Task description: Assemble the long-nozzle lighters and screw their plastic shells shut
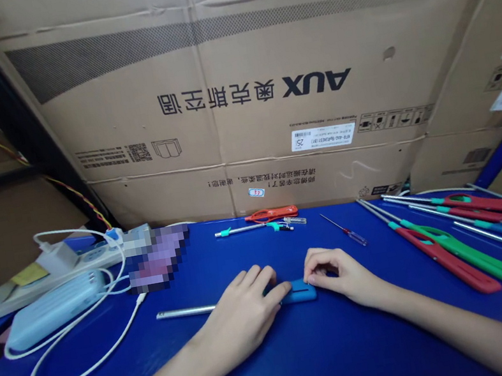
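Observation:
A blue long-nosed lighter [299, 294] lies across the table in front of me, its metal tube [185, 312] pointing left. My left hand [247, 305] lies over the handle with its fingers curled round it, hiding the middle of the lighter. At the handle's right end, my right hand [331, 271] is closed in a pinch, thumb against forefinger. Whatever is between those fingertips is too small to make out. Behind the hands are a red lighter shell [271, 214], a loose metal tube with teal parts [243, 229] and a small clear part [294, 221].
A thin screwdriver [355, 237] lies right of centre. Several red, green and blue lighters [465, 247] spread over the right side. At left are a power strip [11, 292], a light-blue power bank [56, 308], a blurred phone [160, 256] and white cables. A cardboard wall [235, 42] stands behind.

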